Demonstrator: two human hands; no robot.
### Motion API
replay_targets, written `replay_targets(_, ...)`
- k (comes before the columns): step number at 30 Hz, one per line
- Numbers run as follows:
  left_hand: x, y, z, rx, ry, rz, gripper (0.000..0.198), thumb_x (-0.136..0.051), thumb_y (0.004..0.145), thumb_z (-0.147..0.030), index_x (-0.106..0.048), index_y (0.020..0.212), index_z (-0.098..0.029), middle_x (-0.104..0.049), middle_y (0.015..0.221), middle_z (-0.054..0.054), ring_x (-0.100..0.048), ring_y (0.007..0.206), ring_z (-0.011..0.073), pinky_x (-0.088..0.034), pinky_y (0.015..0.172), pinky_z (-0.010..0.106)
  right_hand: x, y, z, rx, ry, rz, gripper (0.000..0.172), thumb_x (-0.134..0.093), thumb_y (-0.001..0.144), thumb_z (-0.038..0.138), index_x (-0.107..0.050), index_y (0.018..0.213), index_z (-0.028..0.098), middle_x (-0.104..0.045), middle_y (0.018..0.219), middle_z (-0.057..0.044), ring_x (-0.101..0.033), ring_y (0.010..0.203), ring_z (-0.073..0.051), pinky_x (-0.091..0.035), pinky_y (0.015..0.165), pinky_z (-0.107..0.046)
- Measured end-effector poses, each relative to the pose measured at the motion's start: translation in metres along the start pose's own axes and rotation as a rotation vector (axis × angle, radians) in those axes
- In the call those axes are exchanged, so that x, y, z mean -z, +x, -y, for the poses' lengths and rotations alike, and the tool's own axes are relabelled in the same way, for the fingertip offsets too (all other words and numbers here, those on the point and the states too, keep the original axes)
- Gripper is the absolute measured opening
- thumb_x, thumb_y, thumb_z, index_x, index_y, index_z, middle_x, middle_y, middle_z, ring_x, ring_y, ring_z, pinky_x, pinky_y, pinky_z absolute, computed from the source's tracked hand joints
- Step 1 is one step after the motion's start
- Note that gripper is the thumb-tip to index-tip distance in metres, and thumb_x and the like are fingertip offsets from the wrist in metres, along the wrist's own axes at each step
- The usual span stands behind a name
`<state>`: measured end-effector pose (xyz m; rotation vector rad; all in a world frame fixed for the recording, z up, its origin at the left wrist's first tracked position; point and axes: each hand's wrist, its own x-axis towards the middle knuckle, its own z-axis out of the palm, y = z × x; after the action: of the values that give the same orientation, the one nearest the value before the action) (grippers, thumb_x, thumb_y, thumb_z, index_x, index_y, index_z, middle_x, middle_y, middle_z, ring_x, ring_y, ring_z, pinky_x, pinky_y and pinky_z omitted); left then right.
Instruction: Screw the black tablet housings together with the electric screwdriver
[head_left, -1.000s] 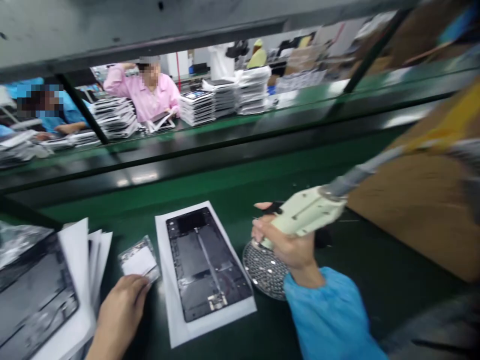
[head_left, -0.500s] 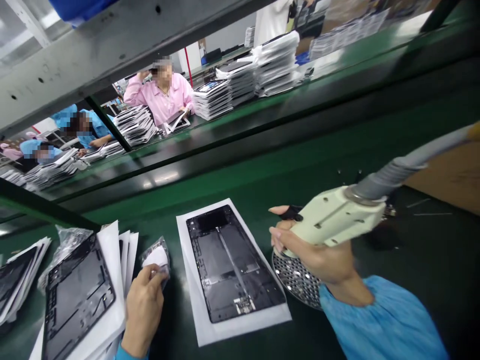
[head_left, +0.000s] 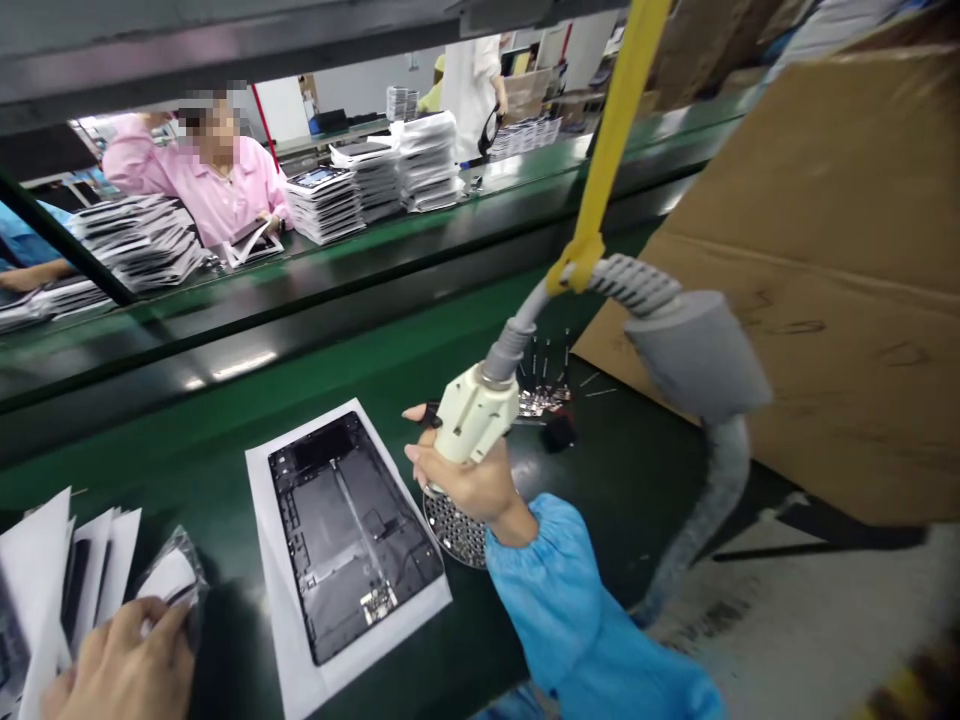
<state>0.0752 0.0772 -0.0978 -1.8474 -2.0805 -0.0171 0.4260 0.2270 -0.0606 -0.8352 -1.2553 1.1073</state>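
Note:
My right hand is wrapped round a cream electric screwdriver with a grey cord. Its lower end is hidden, above a round metal plate dotted with shiny bits. In front of me a black tablet housing lies open-side up on a white sheet. A flat cable runs down its middle to a small circuit board. At the lower left my left hand has its fingers closed on a clear plastic bag with a white label.
Left of the bag, white sheets stand among dark panels. Small metal parts and thin bits lie beyond the screwdriver. A cardboard box blocks the right; a yellow strap holds up the cord. Across the bench sits a person in pink near stacked panels.
The view has swung right, so the bench things sit further left and the cardboard box shows more. Both hands keep their holds; the screwdriver stays over the round plate.

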Motion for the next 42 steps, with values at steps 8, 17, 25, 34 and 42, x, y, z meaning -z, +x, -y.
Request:
replay_targets(8, 0.016, 0.013, -0.019, -0.036, 0.309, 0.162, 0.042, -0.03, 0.092, -0.027, -0.07, 0.104, -0.018, -0.062, 0.08, 0.007, -0.059, 0.061, 0.0217, -0.032, 0.051, 0.032, -0.003, -0.002, 0.003, -0.001, -0.014, 0.009, 0.015, -0.062, 0.075, 0.022, -0.056, 0.087, 0.014, -0.052, 0.05, 0.003, -0.049, 0.043, -0.011, -0.045, 0.043, -0.026)
replay_targets(17, 0.029, 0.002, -0.043, -0.442, -0.183, -0.094, 0.033, -0.038, 0.096, -0.026, -0.069, 0.089, -0.019, -0.054, 0.074, 0.002, -0.05, 0.058, 0.0075, -0.037, 0.059, 0.023, 0.001, -0.005, 0.007, 0.012, -0.026, 0.018, 0.022, -0.062, 0.075, 0.022, -0.055, 0.094, 0.014, -0.052, 0.051, 0.003, -0.05, 0.043, -0.012, -0.044, 0.043, -0.026)
replay_targets(25, 0.076, 0.005, -0.024, -0.563, -0.219, -0.4, 0.016, -0.053, 0.087, -0.007, -0.065, 0.094, -0.016, -0.05, 0.07, 0.003, -0.045, 0.067, 0.0107, -0.034, 0.064, 0.025, 0.003, -0.007, 0.008, 0.029, -0.049, 0.013, 0.024, -0.061, 0.077, 0.022, -0.054, 0.098, 0.014, -0.054, 0.054, 0.004, -0.053, 0.044, -0.013, -0.048, 0.046, -0.028)
replay_targets(34, 0.055, 0.006, -0.029, -0.266, 0.173, -0.056, 0.034, -0.036, 0.092, -0.016, -0.067, 0.079, -0.015, -0.065, 0.099, 0.005, -0.062, 0.067, 0.0139, -0.044, 0.053, 0.026, 0.006, -0.006, -0.003, 0.211, -0.099, 0.029, 0.011, -0.062, 0.081, 0.016, -0.055, 0.089, 0.017, -0.056, 0.052, 0.006, -0.056, 0.045, -0.012, -0.056, 0.077, -0.034)
replay_targets(42, 0.059, 0.03, -0.044, 0.088, 0.293, 0.597, 0.035, -0.036, 0.095, -0.04, -0.063, 0.095, -0.017, -0.057, 0.101, 0.006, -0.064, 0.086, 0.0251, -0.043, 0.059, 0.032, 0.003, -0.007, 0.002, 0.178, -0.103, 0.031, 0.009, -0.06, 0.079, 0.015, -0.054, 0.086, 0.016, -0.055, 0.051, 0.005, -0.056, 0.046, -0.013, -0.056, 0.068, -0.035)
